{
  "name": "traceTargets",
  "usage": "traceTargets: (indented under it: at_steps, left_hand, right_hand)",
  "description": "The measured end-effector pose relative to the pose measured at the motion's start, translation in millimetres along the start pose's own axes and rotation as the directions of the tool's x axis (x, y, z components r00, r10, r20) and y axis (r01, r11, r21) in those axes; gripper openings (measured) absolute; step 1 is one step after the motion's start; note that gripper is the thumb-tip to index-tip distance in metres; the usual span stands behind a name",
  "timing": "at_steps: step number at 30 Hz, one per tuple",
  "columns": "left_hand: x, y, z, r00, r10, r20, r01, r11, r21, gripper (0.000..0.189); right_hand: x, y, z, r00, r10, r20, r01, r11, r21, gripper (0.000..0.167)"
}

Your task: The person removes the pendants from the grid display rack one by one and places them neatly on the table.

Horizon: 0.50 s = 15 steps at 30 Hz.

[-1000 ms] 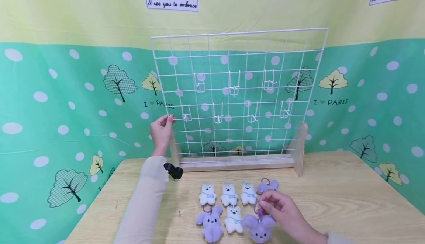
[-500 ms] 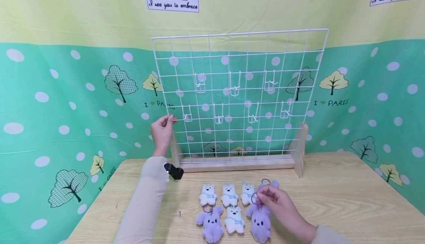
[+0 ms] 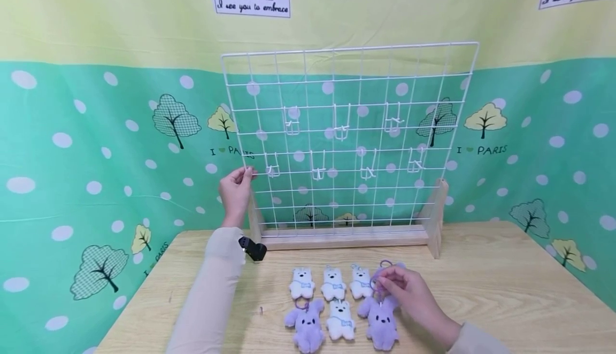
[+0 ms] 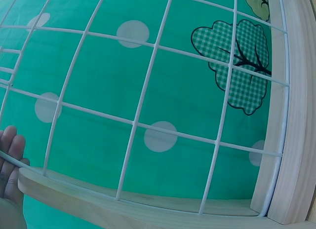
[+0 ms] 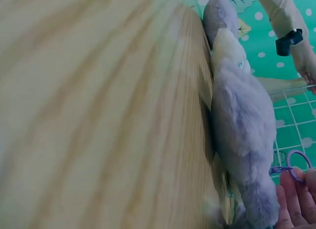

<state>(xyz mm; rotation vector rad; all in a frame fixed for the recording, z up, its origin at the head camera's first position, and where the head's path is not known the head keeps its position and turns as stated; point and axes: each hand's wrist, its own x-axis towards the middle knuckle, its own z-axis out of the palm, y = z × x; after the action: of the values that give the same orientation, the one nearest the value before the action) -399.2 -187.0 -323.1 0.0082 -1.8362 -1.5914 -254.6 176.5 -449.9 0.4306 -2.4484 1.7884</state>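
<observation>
My left hand point(image 3: 236, 191) grips the left edge of a white wire grid rack point(image 3: 346, 49), which stands upright in a wooden base point(image 3: 346, 238). At the front right, my right hand point(image 3: 409, 292) pinches the purple ring of a lilac plush keychain point(image 3: 382, 324). That plush lies face up on the table, and its ring point(image 5: 299, 159) shows at the fingertips in the right wrist view. A second lilac plush keychain point(image 3: 308, 326) lies to the left. Between them is a white bear keychain point(image 3: 340, 322). Another lilac plush is mostly hidden behind my right hand.
Three white bear keychains, one of them the middle bear point(image 3: 333, 284), lie in a row behind. Several white hooks, such as the top centre hook point(image 3: 342, 124), hang on the grid. A patterned curtain point(image 3: 96, 156) closes off the back of the wooden table point(image 3: 505, 290).
The lilac plush at my right hand went from tilted, with its head toward the camera, to lying flat, then shifted slightly right. My left hand keeps its place on the grid.
</observation>
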Motion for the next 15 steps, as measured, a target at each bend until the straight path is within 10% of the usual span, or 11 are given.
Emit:
traceTargets:
  at_steps: [15]
  left_hand:
    - [-0.4,-0.3,-0.4,1.0,0.009,-0.002,-0.009,1.0,-0.006,0.023]
  right_hand:
    - [0.9,-0.6,-7.9,0.997,0.041,0.066,-0.031,0.99,-0.137,0.015]
